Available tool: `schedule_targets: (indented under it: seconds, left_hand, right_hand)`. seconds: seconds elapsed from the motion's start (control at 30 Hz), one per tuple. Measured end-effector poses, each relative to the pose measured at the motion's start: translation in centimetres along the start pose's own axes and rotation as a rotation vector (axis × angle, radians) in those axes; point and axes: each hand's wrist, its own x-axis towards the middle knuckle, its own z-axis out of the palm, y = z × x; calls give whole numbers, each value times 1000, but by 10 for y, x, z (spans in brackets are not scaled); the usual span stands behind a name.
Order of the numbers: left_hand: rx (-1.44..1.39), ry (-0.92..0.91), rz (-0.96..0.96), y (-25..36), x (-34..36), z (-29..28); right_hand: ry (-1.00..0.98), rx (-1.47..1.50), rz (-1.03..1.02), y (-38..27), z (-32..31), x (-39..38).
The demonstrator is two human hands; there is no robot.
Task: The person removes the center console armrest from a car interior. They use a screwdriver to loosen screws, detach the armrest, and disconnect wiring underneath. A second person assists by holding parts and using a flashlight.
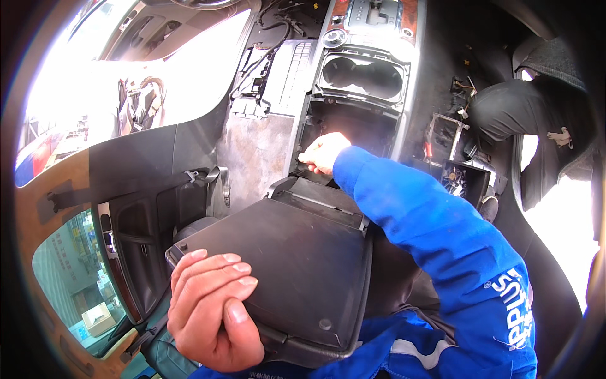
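Observation:
A black armrest lid (287, 265) lies folded back from the car's centre console, its flat underside up. At its near left corner is my left hand (211, 316), fingers curled in and thumb bent toward them. What that hand holds, if anything, is hidden. My right hand (325, 153) reaches into the open console bin (360, 123), beside its left wall near the lid's hinge. Its fingertips are pinched together, and anything between them is too small to make out. The blue right sleeve (416, 208) hides part of the bin and the hinge side.
Ahead of the bin are a double cup holder (363, 77) and the gear selector panel (377, 14). Bare floor metal (255, 148) and loose wiring (271, 47) lie left. At right, another person's dark-clothed leg (511, 107) is near an open tray of small parts (457, 177).

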Motion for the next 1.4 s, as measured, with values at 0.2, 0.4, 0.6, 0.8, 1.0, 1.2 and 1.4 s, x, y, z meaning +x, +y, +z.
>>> schedule_targets:
  seconds: [0.2,0.4,0.6,0.8,1.0,1.2,1.4]
  left_hand:
    - [1,66,40,-2,-4,9]
    - [-3,133,83,-7,-7,15]
    - [8,86,29,-3,-9,12]
    - [4,-50,-7,0,-2,0]
    - [16,-18,-41,2,-6,1]
    - [33,18,-27,2,-5,3]
    - [6,-17,6,0,-1,2]
  right_hand:
    - [-73,-163,-103,21,8,26]
    - [-38,523,149,21,23,22]
    - [-63,416,157,12,20,17]
    - [-120,531,223,16,21,16]
    - [-141,470,122,22,19,17]
    - [-94,-109,-182,22,16,14]
    - [-47,252,-47,26,22,15]
